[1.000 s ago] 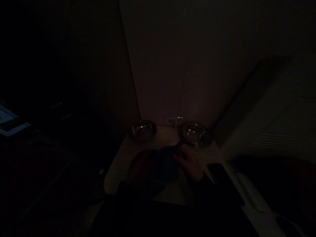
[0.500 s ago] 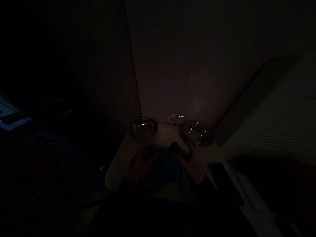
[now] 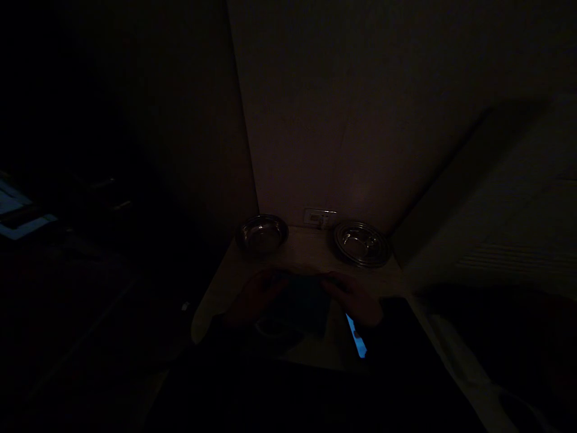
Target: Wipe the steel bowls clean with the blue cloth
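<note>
The picture is very dark. Both my hands are closed on the upper edge of a dark blue cloth-like piece (image 3: 302,304), which hangs between them over the table. My left hand (image 3: 255,297) grips its left side and my right hand (image 3: 354,299) its upper right corner. Beneath the left side of the piece is a dark round thing (image 3: 270,328) with a faint shiny edge, too dim to name. A narrow lit blue strip (image 3: 356,337) shows below my right hand; what it belongs to is hidden.
A shiny metal bowl (image 3: 262,234) stands at the table's back left. Stacked metal dishes (image 3: 362,244) are at the back right. Between them, a wall socket (image 3: 320,217) holds a plug. The pale table (image 3: 210,313) meets walls behind. A lit screen (image 3: 20,210) glows far left.
The blue piece now hangs flatter and more spread out; the dark bunched part at its top is no longer seen. My right hand has moved slightly right and down. The lit blue strip has appeared.
</note>
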The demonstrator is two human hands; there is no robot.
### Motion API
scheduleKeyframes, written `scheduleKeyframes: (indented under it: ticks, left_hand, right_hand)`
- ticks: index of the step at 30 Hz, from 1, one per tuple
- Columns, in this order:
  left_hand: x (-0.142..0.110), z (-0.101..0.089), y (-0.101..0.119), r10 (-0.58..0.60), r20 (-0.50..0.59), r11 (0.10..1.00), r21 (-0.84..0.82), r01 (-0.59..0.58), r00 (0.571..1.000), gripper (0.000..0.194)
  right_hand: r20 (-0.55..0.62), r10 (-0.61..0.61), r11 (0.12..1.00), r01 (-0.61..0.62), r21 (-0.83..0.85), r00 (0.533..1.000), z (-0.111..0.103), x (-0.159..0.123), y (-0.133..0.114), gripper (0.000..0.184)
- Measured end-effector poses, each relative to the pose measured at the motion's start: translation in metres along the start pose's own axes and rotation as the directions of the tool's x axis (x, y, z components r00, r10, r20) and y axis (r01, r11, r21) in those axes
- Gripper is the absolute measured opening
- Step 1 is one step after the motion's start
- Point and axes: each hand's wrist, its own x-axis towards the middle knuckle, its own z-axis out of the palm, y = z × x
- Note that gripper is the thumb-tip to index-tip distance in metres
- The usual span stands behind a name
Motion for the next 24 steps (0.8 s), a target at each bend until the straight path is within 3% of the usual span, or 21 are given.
scheduleKeyframes:
  ticks: [3, 6, 8, 10, 14, 17, 19, 22, 24]
  left_hand:
    - [0.000, 0.009, -0.008, -0.027, -0.161, 1.000, 0.003, 0.028, 0.987, 0.057]
    - [0.000, 0.014, -0.020, 0.002, -0.161, 1.000, -0.015, -0.005, 0.987, 0.057]
    - [0.001, 0.014, -0.026, 0.007, -0.149, 0.998, -0.054, -0.016, 0.989, 0.055]
    - [0.001, 0.012, -0.029, 0.017, -0.141, 0.997, -0.075, -0.028, 0.990, 0.054]
    - [0.001, 0.009, -0.028, 0.025, -0.032, 0.995, -0.092, -0.028, 0.999, 0.054]
    - [0.000, 0.005, -0.024, 0.045, 0.044, 0.998, -0.050, -0.043, 0.998, 0.046]
    - [-0.001, 0.002, -0.021, 0.066, 0.132, 0.998, 0.009, -0.068, 0.989, 0.040]
    - [-0.001, 0.000, -0.015, 0.091, 0.162, 0.993, 0.059, -0.101, 0.983, 0.039]
    - [-0.002, 0.000, -0.011, 0.082, 0.034, 0.996, 0.030, -0.083, 0.996, 0.044]
  right_hand:
    - [-0.107, 0.089, 0.989, -0.076, 0.125, 0.990, 0.011, -0.002, 0.005, 0.037]
    - [-0.239, 0.158, 0.972, -0.108, 0.210, 0.958, 0.021, -0.005, 0.014, 0.040]
    - [-0.245, 0.193, 0.953, -0.122, 0.277, 0.950, 0.024, -0.008, 0.019, 0.042]
    - [-0.189, 0.201, 0.936, -0.132, 0.325, 0.961, 0.025, -0.011, 0.022, 0.043]
    - [0.075, 0.181, 0.863, -0.195, 0.467, 0.981, 0.018, -0.019, 0.021, 0.050]
    - [0.263, 0.191, 0.791, -0.306, 0.529, 0.946, 0.014, -0.023, 0.022, 0.056]
    - [0.337, 0.216, 0.792, -0.366, 0.488, 0.916, 0.015, -0.022, 0.021, 0.058]
    - [0.328, 0.204, 0.854, -0.331, 0.400, 0.922, 0.024, -0.016, 0.019, 0.050]
    - [0.230, 0.176, 0.874, -0.260, 0.411, 0.957, 0.033, -0.011, 0.017, 0.040]
